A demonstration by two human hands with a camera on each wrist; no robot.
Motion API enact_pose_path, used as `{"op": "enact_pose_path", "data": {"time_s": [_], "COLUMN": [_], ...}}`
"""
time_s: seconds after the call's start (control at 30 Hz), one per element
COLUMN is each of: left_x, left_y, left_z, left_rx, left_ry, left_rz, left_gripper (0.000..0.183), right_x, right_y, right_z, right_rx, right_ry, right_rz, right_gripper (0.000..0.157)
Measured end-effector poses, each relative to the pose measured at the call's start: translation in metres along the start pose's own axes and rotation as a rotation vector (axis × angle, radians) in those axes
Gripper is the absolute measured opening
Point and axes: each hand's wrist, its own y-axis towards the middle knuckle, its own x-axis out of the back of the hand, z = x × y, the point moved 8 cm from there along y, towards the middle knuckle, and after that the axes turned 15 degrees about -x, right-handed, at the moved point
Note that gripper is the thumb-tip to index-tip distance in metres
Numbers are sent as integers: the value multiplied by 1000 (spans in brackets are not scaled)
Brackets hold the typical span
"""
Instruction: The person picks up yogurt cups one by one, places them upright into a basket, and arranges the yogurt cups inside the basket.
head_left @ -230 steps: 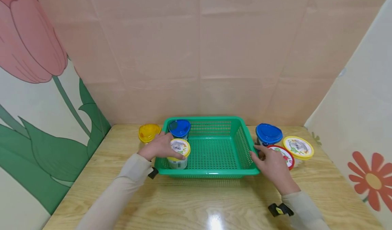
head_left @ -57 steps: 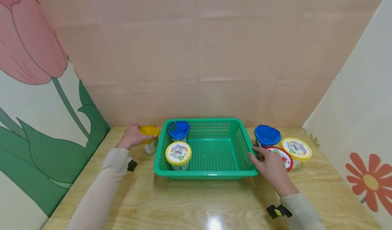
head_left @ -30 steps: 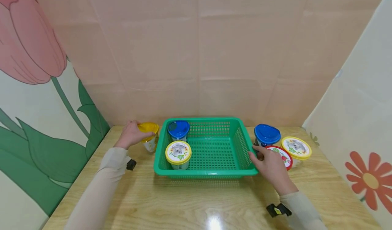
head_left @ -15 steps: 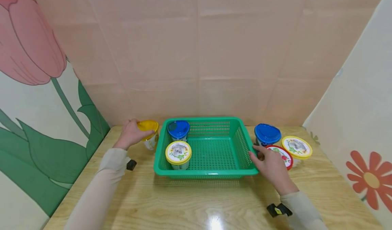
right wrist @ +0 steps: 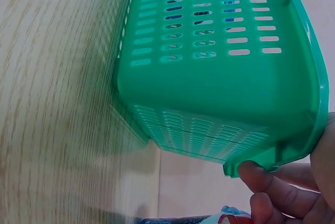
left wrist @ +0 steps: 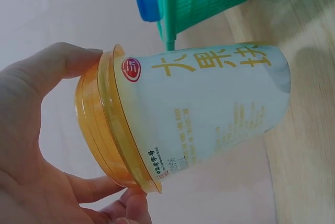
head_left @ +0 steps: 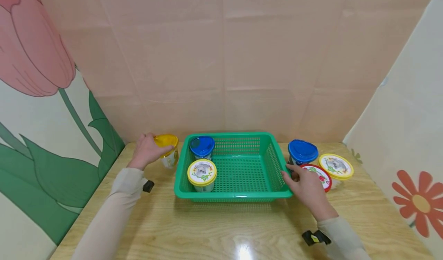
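Observation:
My left hand (head_left: 148, 151) grips a cup with a clear yellow lid (head_left: 167, 140) at the left of the green basket (head_left: 233, 195). Thumb and fingers hold the lid's edge in the left wrist view, above the white cup wall (left wrist: 209, 103) with gold lettering. Whether its base touches the table is hard to tell. My right hand (head_left: 308, 189) pinches the basket's right rim, thumb on one side and curled fingers on the other. Inside the basket's left end stand a blue-lidded cup (head_left: 202, 146) and, in front of it, a tub with a white, yellow-rimmed lid (head_left: 202, 172).
Right of the basket stand a blue-lidded cup (head_left: 302, 151), a red-rimmed tub (head_left: 320, 175) partly behind my right hand, and a yellow-rimmed tub (head_left: 336, 166). The wooden table (head_left: 207, 229) meets a pinkish wall covering (head_left: 221, 79) at the back.
My left hand has left the yellow-rimmed tub in the basket and taken hold of the yellow-lidded cup. That cup has since shifted slightly upward in view. My right hand stays on the rim.

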Motion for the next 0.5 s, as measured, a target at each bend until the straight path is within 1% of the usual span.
{"op": "enact_pose_path", "data": {"time_s": [0.1,0.3,0.5], "left_x": [2,7,14], "left_y": [0,0,0], "left_z": [-1,-5,-12], "left_rx": [6,-6,-10], "left_ry": [12,34,22], "left_rz": [-10,-33,-51], "left_gripper": [93,93,93], "right_x": [0,0,1], "right_y": [0,0,1], "right_z": [0,-1,0], "right_rx": [6,3,9], "right_ry": [-1,2,0], "right_rz": [-10,-9,-13], "right_gripper": [44,44,44]}}
